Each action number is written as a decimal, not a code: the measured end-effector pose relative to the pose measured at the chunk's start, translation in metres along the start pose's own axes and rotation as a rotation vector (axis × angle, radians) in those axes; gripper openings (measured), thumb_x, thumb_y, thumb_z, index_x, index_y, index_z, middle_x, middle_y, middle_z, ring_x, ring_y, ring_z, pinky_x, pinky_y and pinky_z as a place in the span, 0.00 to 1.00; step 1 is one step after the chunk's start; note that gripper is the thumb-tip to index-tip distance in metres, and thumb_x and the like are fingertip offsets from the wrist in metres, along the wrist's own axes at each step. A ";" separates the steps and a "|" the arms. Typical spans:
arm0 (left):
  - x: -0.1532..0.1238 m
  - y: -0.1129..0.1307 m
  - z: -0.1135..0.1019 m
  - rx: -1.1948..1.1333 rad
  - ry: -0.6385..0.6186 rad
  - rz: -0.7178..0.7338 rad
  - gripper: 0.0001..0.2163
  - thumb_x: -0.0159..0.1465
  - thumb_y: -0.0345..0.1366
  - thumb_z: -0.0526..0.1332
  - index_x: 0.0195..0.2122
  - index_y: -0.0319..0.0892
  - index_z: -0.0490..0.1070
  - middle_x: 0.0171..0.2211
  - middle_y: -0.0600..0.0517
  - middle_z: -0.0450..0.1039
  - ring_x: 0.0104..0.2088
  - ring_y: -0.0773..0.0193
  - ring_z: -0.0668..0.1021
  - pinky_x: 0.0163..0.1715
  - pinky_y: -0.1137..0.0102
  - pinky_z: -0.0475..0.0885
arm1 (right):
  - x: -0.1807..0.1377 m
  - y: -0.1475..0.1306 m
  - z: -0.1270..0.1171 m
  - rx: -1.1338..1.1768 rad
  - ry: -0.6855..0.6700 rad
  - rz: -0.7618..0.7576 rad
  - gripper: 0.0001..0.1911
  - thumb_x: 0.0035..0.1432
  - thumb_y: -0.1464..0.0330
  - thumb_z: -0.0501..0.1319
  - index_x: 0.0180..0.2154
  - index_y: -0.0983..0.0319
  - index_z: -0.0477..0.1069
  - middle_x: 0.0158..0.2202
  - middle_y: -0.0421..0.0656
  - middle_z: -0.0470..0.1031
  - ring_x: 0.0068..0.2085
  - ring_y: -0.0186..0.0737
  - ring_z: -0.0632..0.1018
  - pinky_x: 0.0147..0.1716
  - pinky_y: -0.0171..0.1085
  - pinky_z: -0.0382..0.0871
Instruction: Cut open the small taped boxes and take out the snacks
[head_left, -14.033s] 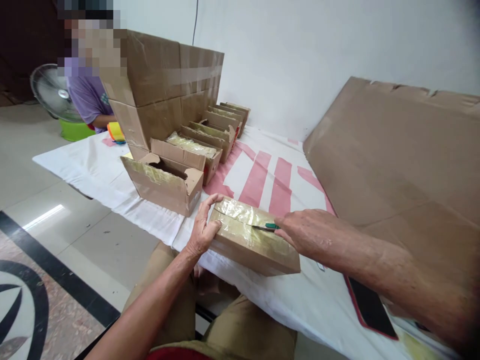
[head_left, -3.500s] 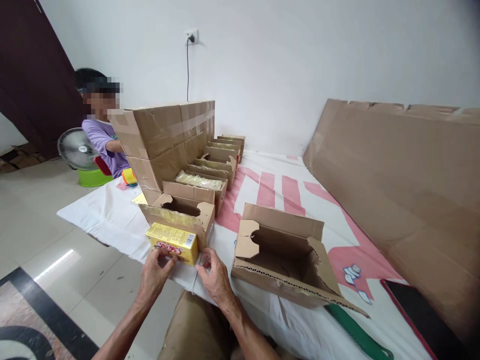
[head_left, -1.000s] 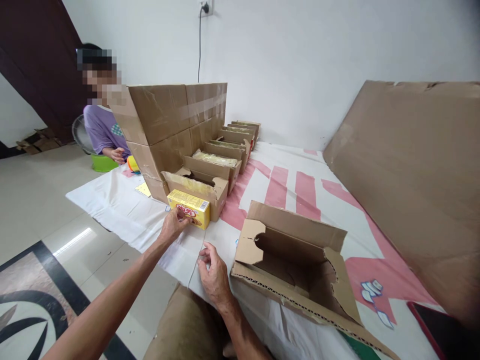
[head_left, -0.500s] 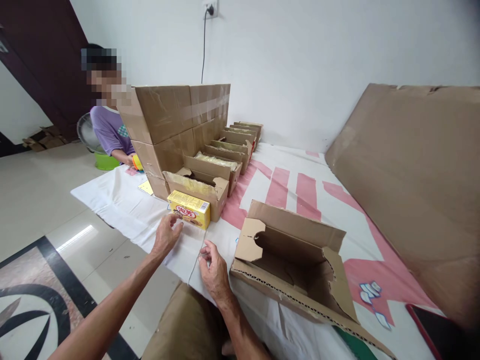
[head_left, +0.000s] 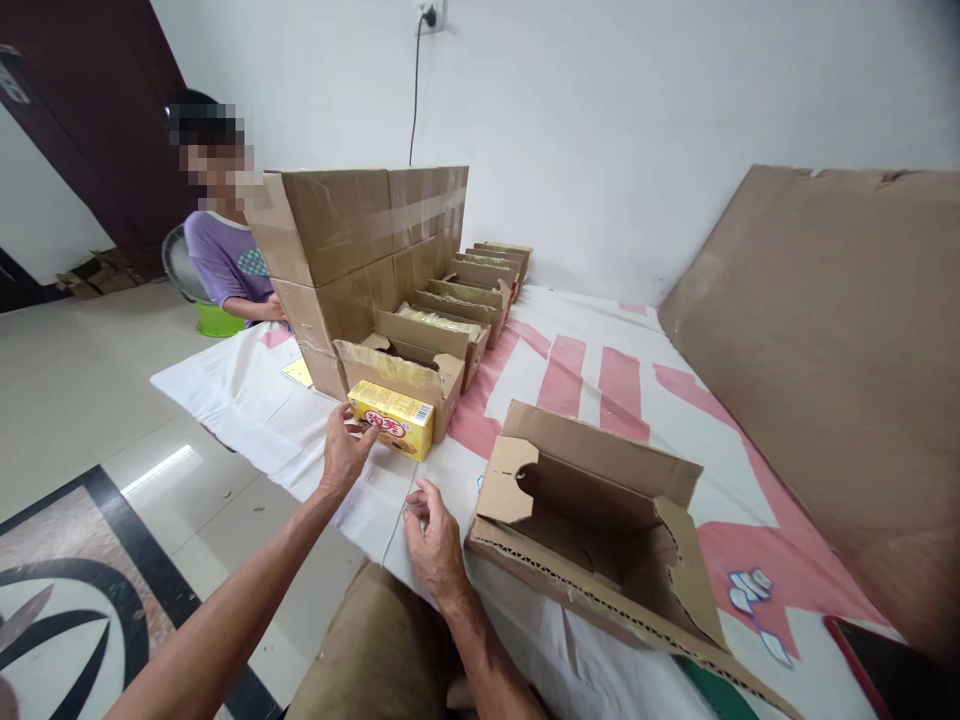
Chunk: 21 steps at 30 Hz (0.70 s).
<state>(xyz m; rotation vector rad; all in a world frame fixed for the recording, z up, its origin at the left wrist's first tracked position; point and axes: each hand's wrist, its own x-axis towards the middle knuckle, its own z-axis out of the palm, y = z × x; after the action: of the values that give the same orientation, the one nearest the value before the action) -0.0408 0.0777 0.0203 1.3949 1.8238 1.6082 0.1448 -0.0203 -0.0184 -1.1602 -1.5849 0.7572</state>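
My left hand (head_left: 349, 455) is at the left end of a small yellow snack box (head_left: 391, 422), its thumb on the printed front and its fingers round the end. That box rests on the cloth-covered table, in front of the nearest open carton (head_left: 397, 370) of a row. My right hand (head_left: 435, 535) hovers near the table's front edge, fingers loosely curled and apart, holding nothing. Just right of it sits an open brown cardboard carton (head_left: 592, 530), its flaps raised and its visible inside bare.
Stacked closed cartons (head_left: 337, 230) form a wall behind the row. A person in a purple shirt (head_left: 225, 260) sits beyond them. A large cardboard sheet (head_left: 832, 330) leans at right; a phone (head_left: 885, 660) with a red edge lies at the lower right.
My left hand has moved forward and right onto the snack box, which has shifted slightly right. My right hand stays almost in place. The view has shifted a little.
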 end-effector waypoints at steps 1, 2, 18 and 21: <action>0.000 0.000 0.001 -0.002 0.003 -0.003 0.29 0.55 0.45 0.69 0.55 0.41 0.64 0.48 0.44 0.71 0.34 0.62 0.80 0.32 0.65 0.79 | 0.000 0.000 0.000 -0.001 -0.002 0.000 0.23 0.59 0.70 0.55 0.56 0.65 0.69 0.40 0.48 0.82 0.34 0.40 0.81 0.38 0.37 0.78; 0.000 0.000 0.001 -0.002 0.006 -0.007 0.29 0.55 0.45 0.69 0.55 0.41 0.64 0.48 0.44 0.71 0.34 0.62 0.80 0.32 0.65 0.79 | 0.000 0.000 0.000 -0.001 -0.005 -0.001 0.23 0.59 0.70 0.55 0.56 0.65 0.69 0.40 0.48 0.81 0.34 0.40 0.81 0.38 0.37 0.77; -0.105 0.045 -0.036 0.053 -0.296 0.182 0.20 0.62 0.43 0.63 0.54 0.45 0.70 0.50 0.44 0.73 0.45 0.53 0.80 0.39 0.60 0.79 | -0.060 -0.100 -0.056 -0.119 -0.146 -0.241 0.12 0.62 0.74 0.57 0.45 0.57 0.74 0.42 0.43 0.82 0.44 0.42 0.82 0.50 0.42 0.74; -0.130 0.065 -0.028 -0.060 -0.470 0.260 0.21 0.62 0.44 0.65 0.56 0.47 0.71 0.59 0.41 0.70 0.54 0.49 0.78 0.48 0.55 0.78 | -0.086 -0.133 -0.110 -0.205 -0.126 -0.507 0.15 0.64 0.74 0.55 0.49 0.56 0.71 0.38 0.43 0.82 0.35 0.41 0.82 0.38 0.40 0.76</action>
<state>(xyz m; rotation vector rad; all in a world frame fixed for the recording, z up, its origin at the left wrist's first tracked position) 0.0258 -0.0521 0.0429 1.8519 1.3569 1.2823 0.2112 -0.1541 0.1036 -0.8033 -1.9911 0.3436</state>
